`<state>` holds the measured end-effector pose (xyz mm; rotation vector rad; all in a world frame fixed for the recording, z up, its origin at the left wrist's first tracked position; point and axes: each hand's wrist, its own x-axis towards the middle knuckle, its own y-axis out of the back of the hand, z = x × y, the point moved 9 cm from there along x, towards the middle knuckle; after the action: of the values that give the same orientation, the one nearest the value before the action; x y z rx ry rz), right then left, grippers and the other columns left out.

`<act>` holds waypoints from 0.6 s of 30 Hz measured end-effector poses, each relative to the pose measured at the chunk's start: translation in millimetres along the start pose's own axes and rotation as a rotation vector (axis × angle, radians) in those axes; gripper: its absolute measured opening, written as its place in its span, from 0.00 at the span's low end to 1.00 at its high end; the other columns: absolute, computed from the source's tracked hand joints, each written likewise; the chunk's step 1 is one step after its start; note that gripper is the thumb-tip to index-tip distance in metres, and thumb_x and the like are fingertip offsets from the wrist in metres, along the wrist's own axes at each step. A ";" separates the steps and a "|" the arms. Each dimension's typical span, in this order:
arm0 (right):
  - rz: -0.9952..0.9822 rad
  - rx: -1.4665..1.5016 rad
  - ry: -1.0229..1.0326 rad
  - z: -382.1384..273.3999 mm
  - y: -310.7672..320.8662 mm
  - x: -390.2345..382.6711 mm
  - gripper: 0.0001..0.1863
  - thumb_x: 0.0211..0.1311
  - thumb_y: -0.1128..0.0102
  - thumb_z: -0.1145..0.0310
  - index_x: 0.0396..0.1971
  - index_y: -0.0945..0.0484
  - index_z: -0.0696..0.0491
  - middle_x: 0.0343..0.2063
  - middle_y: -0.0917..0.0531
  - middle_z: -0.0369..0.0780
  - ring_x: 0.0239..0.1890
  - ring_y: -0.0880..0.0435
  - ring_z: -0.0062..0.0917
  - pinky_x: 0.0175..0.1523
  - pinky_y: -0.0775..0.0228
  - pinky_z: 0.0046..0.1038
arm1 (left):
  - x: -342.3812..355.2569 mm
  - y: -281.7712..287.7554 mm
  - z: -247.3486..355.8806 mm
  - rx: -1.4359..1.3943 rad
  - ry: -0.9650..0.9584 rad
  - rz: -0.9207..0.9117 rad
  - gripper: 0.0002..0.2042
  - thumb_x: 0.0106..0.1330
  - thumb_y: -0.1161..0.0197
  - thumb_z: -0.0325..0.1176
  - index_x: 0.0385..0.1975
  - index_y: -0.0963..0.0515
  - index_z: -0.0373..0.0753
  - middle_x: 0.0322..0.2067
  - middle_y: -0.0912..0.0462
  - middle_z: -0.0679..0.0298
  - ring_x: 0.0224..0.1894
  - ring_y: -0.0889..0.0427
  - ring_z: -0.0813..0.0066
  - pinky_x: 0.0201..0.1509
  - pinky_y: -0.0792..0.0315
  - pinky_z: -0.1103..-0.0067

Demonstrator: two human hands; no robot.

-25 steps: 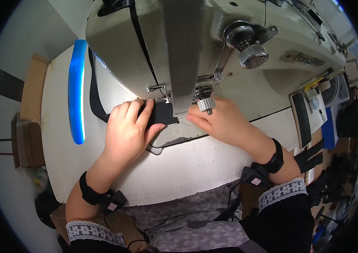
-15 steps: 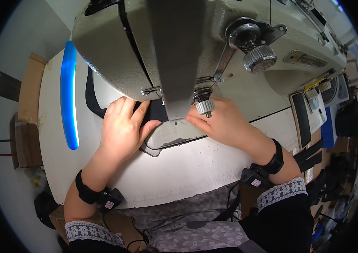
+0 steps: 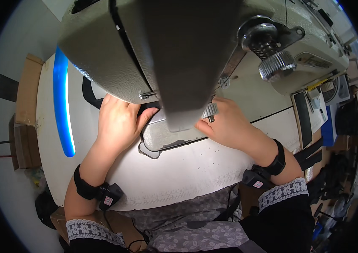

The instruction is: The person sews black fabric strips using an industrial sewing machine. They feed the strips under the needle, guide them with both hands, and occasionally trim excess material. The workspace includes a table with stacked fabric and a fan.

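left hand (image 3: 117, 122): flat, palm down, fingers spread and pressing on the black strap (image 3: 89, 93); not clenched. Fingertips go under the machine head, hidden there.
right hand (image 3: 229, 126): fingers curled toward the needle area, thumb and forefinger tips just beside the small knurled wheel (image 3: 210, 110). Can't tell if it pinches anything; tips partly hidden by the head.
black strap: runs from the table left of the machine, under the left hand, toward the needle plate (image 3: 166, 137). Far end hidden under the head.
needle plate: metal, rounded corners, lies between both hands.
sewing machine head (image 3: 145, 46): grey-beige, fills the top of view, blocks the needle.
tension knob (image 3: 276, 66): on the head, upper right.
table (image 3: 179, 173): white, both wrists rest on it.
blue strip (image 3: 62, 109): curved, on the table, left of the left hand, apart from it.
wristbands (image 3: 87, 189): black, one on each wrist.
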<state>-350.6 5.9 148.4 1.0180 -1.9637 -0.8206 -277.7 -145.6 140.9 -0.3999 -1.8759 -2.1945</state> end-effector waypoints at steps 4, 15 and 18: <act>0.018 -0.031 0.034 0.7 -0.6 -1.5 0.10 0.62 0.36 0.64 0.25 0.21 0.53 0.25 0.23 0.37 0.33 0.20 0.32 0.37 0.25 0.34 | 4.4 0.4 0.1 0.003 0.018 -0.011 0.15 0.60 0.30 0.43 0.37 0.15 0.38 0.38 0.17 0.56 0.45 0.22 0.54 0.53 0.30 0.64; 0.028 -0.216 0.177 -11.1 -5.0 -3.3 0.11 0.61 0.35 0.60 0.23 0.20 0.49 0.26 0.26 0.34 0.33 0.21 0.27 0.36 0.26 0.30 | -2.3 9.7 -2.2 0.200 0.018 -0.033 0.15 0.59 0.30 0.43 0.38 0.14 0.38 0.35 0.18 0.61 0.42 0.21 0.61 0.50 0.29 0.68; 0.020 -0.214 0.146 -7.6 -2.6 -6.1 0.11 0.61 0.35 0.60 0.23 0.20 0.50 0.25 0.25 0.34 0.33 0.21 0.27 0.36 0.26 0.31 | -9.6 20.9 12.8 0.343 0.094 -0.124 0.16 0.60 0.31 0.42 0.41 0.15 0.36 0.32 0.19 0.64 0.38 0.19 0.67 0.46 0.28 0.72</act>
<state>-340.8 8.5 148.2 0.9048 -1.7199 -0.8981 -260.7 -136.2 158.7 -0.1181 -2.2195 -1.8692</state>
